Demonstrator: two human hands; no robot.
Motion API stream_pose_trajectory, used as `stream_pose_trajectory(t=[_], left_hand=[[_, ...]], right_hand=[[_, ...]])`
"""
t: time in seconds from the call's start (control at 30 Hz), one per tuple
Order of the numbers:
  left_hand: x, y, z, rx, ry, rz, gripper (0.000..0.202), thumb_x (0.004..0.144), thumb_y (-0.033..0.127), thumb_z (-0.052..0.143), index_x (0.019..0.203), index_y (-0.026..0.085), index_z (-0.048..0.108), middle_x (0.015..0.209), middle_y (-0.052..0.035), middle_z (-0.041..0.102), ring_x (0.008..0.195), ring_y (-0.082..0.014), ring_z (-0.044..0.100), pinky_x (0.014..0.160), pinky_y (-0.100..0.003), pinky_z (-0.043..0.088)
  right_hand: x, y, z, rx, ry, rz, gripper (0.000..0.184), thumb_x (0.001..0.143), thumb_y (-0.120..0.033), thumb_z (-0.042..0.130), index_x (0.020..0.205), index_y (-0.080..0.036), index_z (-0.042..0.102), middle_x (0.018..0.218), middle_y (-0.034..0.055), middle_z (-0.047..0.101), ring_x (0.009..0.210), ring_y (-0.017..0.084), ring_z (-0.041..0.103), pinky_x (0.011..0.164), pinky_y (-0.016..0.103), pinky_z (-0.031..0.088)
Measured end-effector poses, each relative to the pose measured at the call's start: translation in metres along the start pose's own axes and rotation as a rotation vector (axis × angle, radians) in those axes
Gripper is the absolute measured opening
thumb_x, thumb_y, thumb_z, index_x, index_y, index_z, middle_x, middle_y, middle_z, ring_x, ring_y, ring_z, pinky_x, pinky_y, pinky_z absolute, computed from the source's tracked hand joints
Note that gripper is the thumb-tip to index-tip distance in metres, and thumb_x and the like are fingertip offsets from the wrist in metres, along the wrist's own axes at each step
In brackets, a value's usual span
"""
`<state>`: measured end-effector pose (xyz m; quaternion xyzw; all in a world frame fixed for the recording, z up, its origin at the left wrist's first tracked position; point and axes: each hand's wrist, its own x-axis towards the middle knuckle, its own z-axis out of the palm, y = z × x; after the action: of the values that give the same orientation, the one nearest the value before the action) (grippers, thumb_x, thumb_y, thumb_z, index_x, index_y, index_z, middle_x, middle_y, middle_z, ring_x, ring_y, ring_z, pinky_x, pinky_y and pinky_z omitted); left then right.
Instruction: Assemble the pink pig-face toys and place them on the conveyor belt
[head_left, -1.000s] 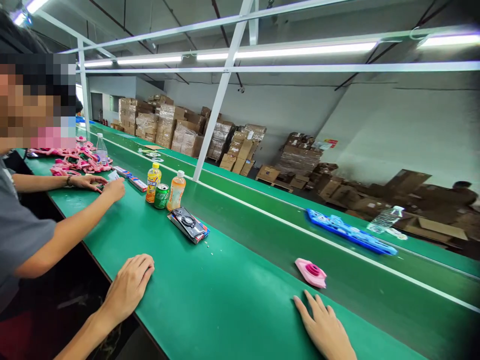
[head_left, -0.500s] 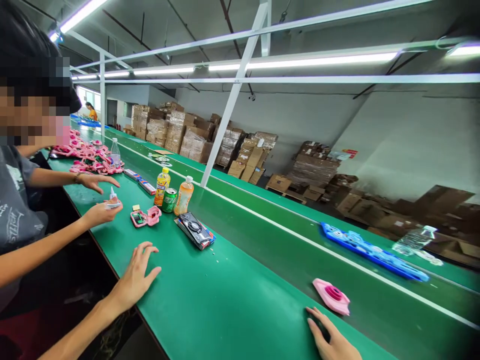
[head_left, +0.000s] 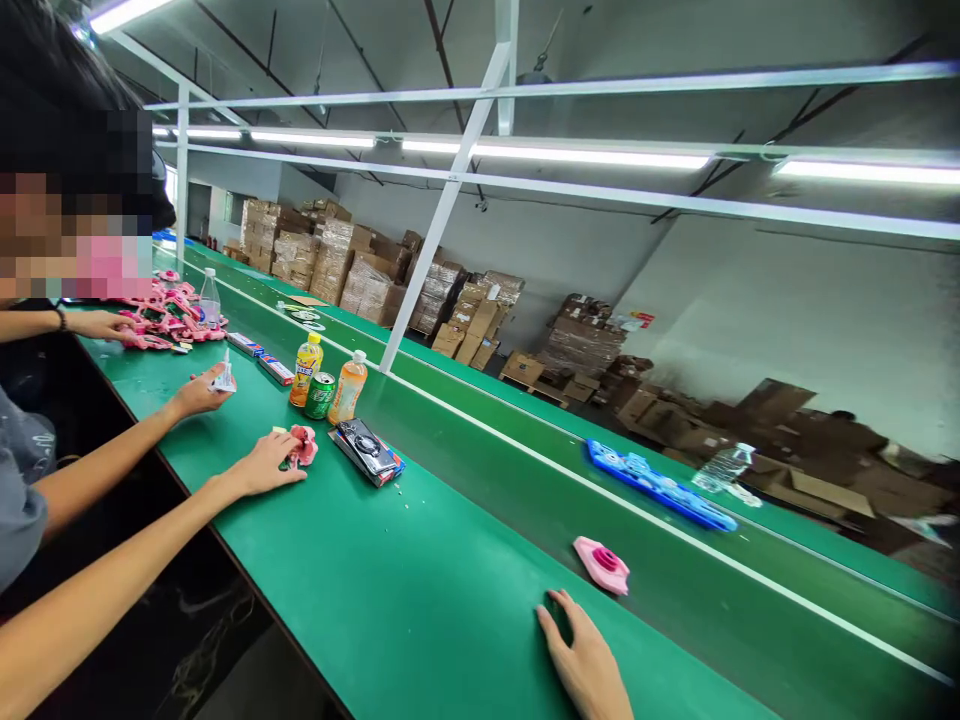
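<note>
1. The person's left hand [head_left: 262, 465] lay palm down on the green counter [head_left: 420, 590], and its arm came in from the lower left corner of the view.
2. The fingers [head_left: 289, 471] of this hand were stretched out and not clenched. They came just against the lower side of a pink plastic piece [head_left: 302, 445], but I could not tell if they were really grasping it.
3. The pink plastic piece sat on the counter, just beside a flat stack of dark packages [head_left: 366, 452].
4. The right hand [head_left: 581, 650] rested near the far edge of the counter. Its fingers [head_left: 559, 625] were spread and released, and they held nothing.
5. Nearest to the right hand was a blurred pink disc-shaped part [head_left: 600, 565], which lay just behind a long white line [head_left: 660, 522] on the belt.
6. At the left, a co-worker in a gray shirt [head_left: 22, 470] stood beside the person. One hand of the co-worker [head_left: 199, 392] held a small white bottle [head_left: 223, 376], and the other hand of the co-worker [head_left: 101, 325] touched a heap of pink plastic parts [head_left: 169, 315].
7. Behind the pink plastic piece stood a yellow drink bottle [head_left: 305, 370], a green can [head_left: 320, 395] and an orange drink bottle [head_left: 347, 390], close together.
8. On the farther belt lay a blue tray [head_left: 660, 485], and many cardboard boxes [head_left: 337, 262] were stacked along the wall.
</note>
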<state>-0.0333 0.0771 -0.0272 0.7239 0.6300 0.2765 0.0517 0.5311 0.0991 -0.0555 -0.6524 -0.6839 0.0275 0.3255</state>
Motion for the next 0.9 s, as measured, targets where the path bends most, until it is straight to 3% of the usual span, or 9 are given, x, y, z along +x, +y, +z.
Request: stream_pose_trajectory(t=[0.07,0.17,0.3,0.37,0.5,0.57,0.7,0.77,0.9], left_hand=[[-0.021,0.035,0.019,-0.02,-0.005,0.043,0.049,0.086,0.049,0.064,0.123,0.018,0.063,0.132,-0.0156,0.065,0.124,-0.0335,0.056,0.109,-0.05,0.041],[-0.059,0.101,0.055,-0.071,-0.029,0.097,0.048,0.088,0.045,0.065,0.129,0.02,0.06,0.134,-0.0133,0.063,0.128,-0.0316,0.054,0.113,-0.049,0.038],[-0.107,0.19,0.095,-0.17,0.013,0.074,0.059,0.088,0.05,0.068,0.138,0.021,0.054,0.14,-0.016,0.06,0.136,-0.039,0.048,0.114,-0.06,0.035],[-0.124,0.216,0.102,-0.253,0.032,0.075,0.055,0.096,0.047,0.058,0.144,0.022,0.048,0.145,-0.0154,0.057,0.138,-0.0369,0.047,0.114,-0.058,0.036],[-0.126,0.209,0.094,-0.352,0.104,-0.002,0.047,0.103,0.018,0.029,0.149,0.022,0.04,0.149,-0.0137,0.052,0.139,-0.0273,0.047,0.112,-0.049,0.04],[-0.112,0.189,0.084,-0.294,0.042,-0.047,0.047,0.098,0.019,0.04,0.144,0.019,0.045,0.146,-0.0162,0.052,0.137,-0.0318,0.046,0.11,-0.052,0.04],[-0.08,0.167,0.064,-0.227,-0.245,0.082,0.043,0.081,0.03,0.071,0.121,0.017,0.061,0.132,-0.0158,0.056,0.128,-0.0368,0.048,0.105,-0.053,0.04],[-0.071,0.169,0.059,-0.243,-0.296,0.122,0.032,0.079,0.03,0.073,0.107,0.016,0.062,0.122,-0.0133,0.059,0.118,-0.0346,0.052,0.1,-0.051,0.042],[-0.069,0.18,0.063,-0.297,-0.268,0.122,0.019,0.083,0.026,0.066,0.097,0.018,0.058,0.112,-0.0094,0.062,0.109,-0.0301,0.055,0.095,-0.045,0.043]], right_hand=[[-0.028,-0.017,0.012,0.039,-0.04,-0.007,0.068,0.071,-0.069,0.054,0.107,-0.015,0.073,0.128,0.0203,0.069,0.125,0.042,0.062,0.111,0.058,0.046],[-0.083,-0.055,0.026,0.183,-0.122,-0.03,0.074,0.08,-0.069,0.056,0.131,-0.017,0.065,0.143,0.0161,0.061,0.136,0.038,0.054,0.118,0.058,0.038],[-0.144,-0.106,0.027,0.379,-0.259,0.006,0.067,0.089,-0.064,0.055,0.144,-0.025,0.055,0.149,0.009,0.056,0.142,0.034,0.048,0.122,0.058,0.032],[-0.157,-0.122,0.023,0.448,-0.28,0.054,0.068,0.092,-0.063,0.055,0.148,-0.025,0.052,0.152,0.0091,0.054,0.143,0.032,0.047,0.122,0.055,0.033],[-0.16,-0.131,0.015,0.544,-0.193,0.169,0.066,0.097,-0.06,0.051,0.151,-0.022,0.047,0.152,0.011,0.053,0.141,0.029,0.05,0.115,0.045,0.045],[-0.159,-0.135,0.012,0.558,-0.082,0.218,0.065,0.096,-0.06,0.051,0.148,-0.02,0.05,0.148,0.013,0.057,0.134,0.029,0.057,0.108,0.043,0.051],[-0.149,-0.166,0.01,0.476,0.245,0.165,0.047,0.093,-0.056,0.058,0.12,-0.018,0.069,0.122,0.0128,0.072,0.106,0.026,0.07,0.092,0.037,0.055],[-0.134,-0.191,0.014,0.457,0.196,0.057,0.037,0.094,-0.05,0.058,0.109,-0.019,0.072,0.107,0.0108,0.076,0.093,0.024,0.072,0.086,0.034,0.056],[-0.092,-0.236,0.031,0.315,-0.185,-0.069,0.027,0.084,-0.024,0.06,0.107,-0.018,0.072,0.107,0.0138,0.076,0.091,0.027,0.072,0.081,0.036,0.054]])
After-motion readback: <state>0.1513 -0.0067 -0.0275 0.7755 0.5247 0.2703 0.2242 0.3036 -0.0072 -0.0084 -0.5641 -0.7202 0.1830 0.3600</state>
